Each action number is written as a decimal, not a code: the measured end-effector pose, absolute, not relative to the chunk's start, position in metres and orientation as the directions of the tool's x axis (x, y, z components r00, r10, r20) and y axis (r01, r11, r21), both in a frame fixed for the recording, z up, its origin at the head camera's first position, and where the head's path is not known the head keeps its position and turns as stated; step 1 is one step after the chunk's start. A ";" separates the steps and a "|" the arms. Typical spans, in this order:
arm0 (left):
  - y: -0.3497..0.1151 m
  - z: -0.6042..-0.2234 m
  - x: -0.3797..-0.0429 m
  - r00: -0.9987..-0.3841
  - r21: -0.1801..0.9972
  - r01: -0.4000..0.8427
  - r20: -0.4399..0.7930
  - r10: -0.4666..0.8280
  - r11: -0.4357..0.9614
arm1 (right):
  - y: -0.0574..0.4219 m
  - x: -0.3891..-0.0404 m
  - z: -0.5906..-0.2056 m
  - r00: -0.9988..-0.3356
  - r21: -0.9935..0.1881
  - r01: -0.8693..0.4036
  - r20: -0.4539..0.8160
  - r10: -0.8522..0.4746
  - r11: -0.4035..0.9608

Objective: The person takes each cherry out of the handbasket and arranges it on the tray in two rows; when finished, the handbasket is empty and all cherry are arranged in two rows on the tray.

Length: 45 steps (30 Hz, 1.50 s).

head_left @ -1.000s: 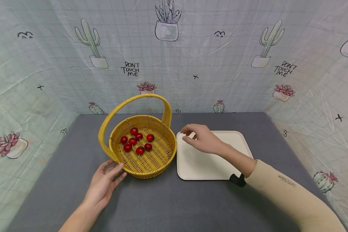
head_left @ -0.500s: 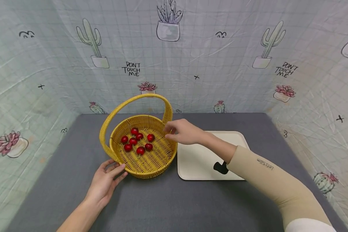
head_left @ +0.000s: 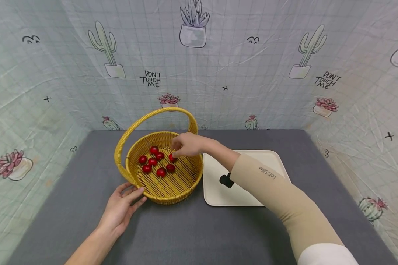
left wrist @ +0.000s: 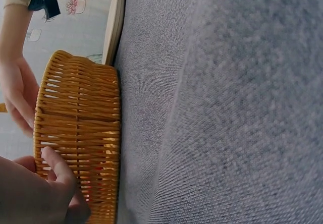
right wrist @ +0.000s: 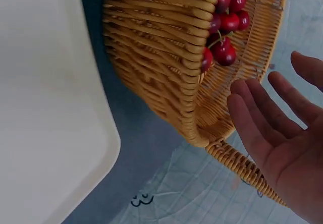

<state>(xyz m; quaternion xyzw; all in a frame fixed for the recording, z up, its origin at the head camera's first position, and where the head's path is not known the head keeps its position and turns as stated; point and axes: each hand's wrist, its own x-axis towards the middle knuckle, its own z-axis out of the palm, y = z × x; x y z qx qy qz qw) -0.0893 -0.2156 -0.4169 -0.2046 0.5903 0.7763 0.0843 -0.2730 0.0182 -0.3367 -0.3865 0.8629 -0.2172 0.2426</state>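
A round yellow wicker basket (head_left: 166, 198) with a tall arched handle holds several red cherries (head_left: 160, 172), some with stems. At its near left side my left hand (head_left: 119, 206) touches the outer wall by the handle's foot, fingers extended against the weave. The left wrist view shows its fingers (left wrist: 58, 168) on that wall, just below the rim. My right hand (head_left: 189, 144) reaches in over the basket's right rim, fingertips right at the rightmost cherry (head_left: 172, 158) and partly covering it. In the right wrist view its fingers are spread apart, nothing between them.
To the basket's right lies a cream rectangular tray (head_left: 215, 191), partly covered by my right forearm in its beige sleeve (head_left: 268, 184). Both stand on a grey cloth-covered table (head_left: 192, 235). A cactus-print curtain (head_left: 225, 66) encloses the back and sides.
My right hand has moved left from above the tray, across the basket's rim, to the rightmost cherry. My left hand has stayed at the basket's side.
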 end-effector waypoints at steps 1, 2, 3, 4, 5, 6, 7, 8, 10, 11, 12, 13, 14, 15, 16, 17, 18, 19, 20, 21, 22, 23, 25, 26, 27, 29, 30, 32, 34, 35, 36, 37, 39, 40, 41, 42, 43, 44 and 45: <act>-0.216 -0.417 -0.089 -0.902 0.882 -0.372 -0.417 -0.109 -0.290 | 0.016 -0.276 -0.337 -0.583 -0.566 -0.549 -0.268 -0.767 0.615; -0.216 -0.417 -0.090 -0.903 0.881 -0.372 -0.417 -0.107 -0.292 | 0.013 -0.278 -0.336 -0.581 -0.572 -0.533 -0.288 -0.761 0.623; -0.216 -0.417 -0.090 -0.903 0.880 -0.372 -0.417 -0.106 -0.295 | 0.011 -0.281 -0.336 -0.581 -0.574 -0.520 -0.306 -0.754 0.633; -0.216 -0.417 -0.090 -0.903 0.879 -0.373 -0.418 -0.104 -0.297 | 0.008 -0.284 -0.337 -0.578 -0.587 -0.498 -0.324 -0.749 0.638; -0.216 -0.417 -0.090 -0.902 0.879 -0.373 -0.418 -0.104 -0.299 | 0.006 -0.286 -0.336 -0.570 -0.603 -0.473 -0.346 -0.745 0.642; -0.216 -0.417 -0.090 -0.902 0.878 -0.373 -0.419 -0.105 -0.300 | 0.003 -0.288 -0.336 -0.560 -0.619 -0.450 -0.365 -0.743 0.644; -0.217 -0.417 -0.090 -0.902 0.878 -0.372 -0.419 -0.105 -0.302 | 0.001 -0.289 -0.336 -0.552 -0.637 -0.421 -0.385 -0.740 0.645; -0.217 -0.417 -0.090 -0.902 0.878 -0.372 -0.418 -0.105 -0.302 | -0.002 -0.291 -0.335 -0.544 -0.654 -0.391 -0.402 -0.736 0.647; -0.218 -0.416 -0.090 -0.903 0.878 -0.370 -0.417 -0.105 -0.303 | -0.008 -0.294 -0.335 -0.533 -0.689 -0.329 -0.430 -0.729 0.646; -0.218 -0.415 -0.091 -0.903 0.878 -0.369 -0.416 -0.106 -0.305 | -0.010 -0.296 -0.335 -0.533 -0.694 -0.309 -0.441 -0.723 0.650; -0.218 -0.415 -0.091 -0.903 0.877 -0.368 -0.417 -0.106 -0.310 | -0.013 -0.297 -0.335 -0.537 -0.695 -0.292 -0.450 -0.714 0.657; -0.218 -0.415 -0.091 -0.903 0.876 -0.367 -0.417 -0.106 -0.313 | -0.014 -0.298 -0.335 -0.543 -0.694 -0.274 -0.460 -0.702 0.666; -0.218 -0.414 -0.092 -0.904 0.876 -0.367 -0.416 -0.104 -0.314 | -0.016 -0.299 -0.335 -0.551 -0.689 -0.261 -0.469 -0.690 0.676; -0.217 -0.414 -0.092 -0.904 0.876 -0.365 -0.414 -0.102 -0.315 | -0.017 -0.301 -0.335 -0.558 -0.686 -0.248 -0.475 -0.680 0.684; -0.217 -0.414 -0.093 -0.905 0.876 -0.364 -0.413 -0.102 -0.316 | -0.018 -0.301 -0.336 -0.564 -0.680 -0.242 -0.482 -0.671 0.692; -0.217 -0.415 -0.093 -0.905 0.876 -0.364 -0.413 -0.101 -0.317 | -0.018 -0.303 -0.337 -0.569 -0.676 -0.232 -0.488 -0.661 0.699; -0.216 -0.415 -0.093 -0.906 0.877 -0.363 -0.411 -0.099 -0.316 | -0.019 -0.304 -0.338 -0.573 -0.676 -0.221 -0.493 -0.655 0.703; -0.216 -0.416 -0.094 -0.906 0.877 -0.364 -0.411 -0.098 -0.313 | -0.019 -0.305 -0.340 -0.578 -0.676 -0.214 -0.494 -0.650 0.705; -0.216 -0.417 -0.093 -0.907 0.878 -0.364 -0.411 -0.097 -0.311 | -0.019 -0.306 -0.342 -0.584 -0.676 -0.207 -0.495 -0.644 0.707; -0.215 -0.418 -0.093 -0.906 0.877 -0.365 -0.412 -0.098 -0.312 | -0.020 -0.307 -0.344 -0.590 -0.676 -0.201 -0.494 -0.638 0.709; -0.215 -0.418 -0.093 -0.905 0.877 -0.366 -0.413 -0.100 -0.312 | -0.021 -0.307 -0.346 -0.598 -0.671 -0.195 -0.497 -0.629 0.715; -0.215 -0.419 -0.093 -0.905 0.876 -0.367 -0.414 -0.101 -0.312 | -0.022 -0.307 -0.348 -0.609 -0.666 -0.188 -0.498 -0.618 0.722; -0.215 -0.419 -0.092 -0.904 0.876 -0.367 -0.415 -0.102 -0.312 | -0.025 -0.307 -0.350 -0.634 -0.653 -0.174 -0.499 -0.591 0.737; -0.216 -0.418 -0.092 -0.905 0.876 -0.366 -0.414 -0.101 -0.313 | -0.027 -0.307 -0.351 -0.647 -0.645 -0.167 -0.500 -0.576 0.746; -0.216 -0.418 -0.092 -0.904 0.876 -0.366 -0.414 -0.102 -0.313 | -0.028 -0.307 -0.352 -0.656 -0.636 -0.165 -0.500 -0.565 0.754; -0.216 -0.418 -0.091 -0.904 0.876 -0.366 -0.415 -0.105 -0.312 | -0.031 -0.307 -0.354 -0.676 -0.620 -0.167 -0.494 -0.547 0.767; -0.217 -0.417 -0.091 -0.903 0.876 -0.368 -0.417 -0.106 -0.313 | -0.032 -0.307 -0.355 -0.680 -0.612 -0.167 -0.496 -0.540 0.773; -0.217 -0.417 -0.092 -0.900 0.873 -0.372 -0.422 -0.108 -0.314 | -0.035 -0.308 -0.358 -0.681 -0.595 -0.183 -0.497 -0.537 0.783; -0.217 -0.417 -0.092 -0.898 0.872 -0.375 -0.426 -0.107 -0.315 | -0.037 -0.308 -0.361 -0.682 -0.575 -0.195 -0.503 -0.531 0.795; -0.216 -0.417 -0.092 -0.898 0.871 -0.376 -0.426 -0.106 -0.315 | -0.038 -0.307 -0.363 -0.681 -0.566 -0.201 -0.506 -0.530 0.799; -0.216 -0.417 -0.092 -0.898 0.871 -0.377 -0.427 -0.104 -0.316 | -0.038 -0.307 -0.365 -0.680 -0.557 -0.203 -0.511 -0.526 0.805; -0.216 -0.417 -0.092 -0.899 0.871 -0.377 -0.426 -0.102 -0.315 | -0.039 -0.307 -0.367 -0.681 -0.549 -0.209 -0.512 -0.524 0.809; -0.216 -0.418 -0.091 -0.899 0.872 -0.377 -0.425 -0.102 -0.313 | -0.040 -0.305 -0.370 -0.689 -0.538 -0.202 -0.516 -0.509 0.818; -0.216 -0.418 -0.091 -0.900 0.872 -0.376 -0.424 -0.101 -0.313 | -0.040 -0.305 -0.372 -0.691 -0.536 -0.198 -0.517 -0.504 0.821; -0.216 -0.418 -0.091 -0.900 0.872 -0.376 -0.425 -0.101 -0.314 | -0.040 -0.305 -0.373 -0.694 -0.533 -0.192 -0.520 -0.498 0.824; -0.216 -0.419 -0.091 -0.899 0.871 -0.377 -0.426 -0.101 -0.314 | -0.040 -0.304 -0.374 -0.696 -0.531 -0.182 -0.525 -0.490 0.828; -0.216 -0.419 -0.091 -0.899 0.871 -0.376 -0.425 -0.102 -0.316 | -0.041 -0.304 -0.375 -0.697 -0.530 -0.175 -0.529 -0.484 0.830; -0.216 -0.419 -0.090 -0.900 0.871 -0.375 -0.424 -0.103 -0.318 | -0.041 -0.304 -0.376 -0.696 -0.530 -0.167 -0.534 -0.480 0.832; -0.216 -0.419 -0.090 -0.900 0.871 -0.374 -0.424 -0.103 -0.319 | -0.042 -0.303 -0.376 -0.694 -0.529 -0.164 -0.538 -0.478 0.833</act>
